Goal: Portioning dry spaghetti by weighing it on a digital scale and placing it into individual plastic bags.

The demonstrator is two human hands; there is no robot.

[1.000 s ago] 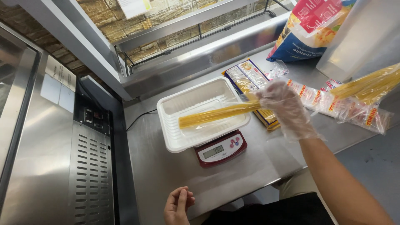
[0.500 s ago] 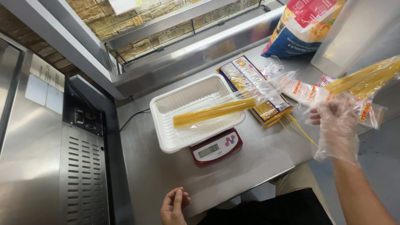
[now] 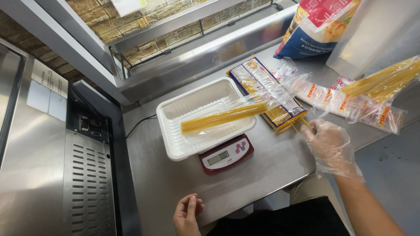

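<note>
Head view, looking down on a steel counter (image 3: 166, 183). White tray (image 3: 164, 118) seated on a small red scale (image 3: 225, 154), display turned toward the person. Spaghetti bundle (image 3: 223, 117) lying slantwise across the tray, far end overhanging the tray's right rim and partly inside a clear wrapper. Open spaghetti packet (image 3: 267, 94) flat on the counter just right of the tray. More sealed packets (image 3: 350, 98) farther right of the tray, with a second sheaf of pasta (image 3: 385, 81) above them. Large printed bag (image 3: 315, 26) standing well behind and to the right of the tray. Black machine (image 3: 92, 126) with a vented steel front to the left of the tray.

Right hand (image 3: 330, 146), in a thin clear glove, right of the tray and below the open packet, apart from both. Fingertips seemingly pinched on a few loose strands (image 3: 302, 123) at the packet's lower corner, though the grip is partly veiled by the glove. Left hand (image 3: 187, 214), bare, at the counter's near edge in front of the tray. Fingers loosely curled, grasping nothing.

Step in hand, by judgement: adjusting a weighed portion, strand by strand, with the main bundle already in the tray. Next move, by judgement: calls for a light carry of the pinched strands to the tray, laid parallel to the bundle without pressing on the tray, then a reading of the display.
</note>
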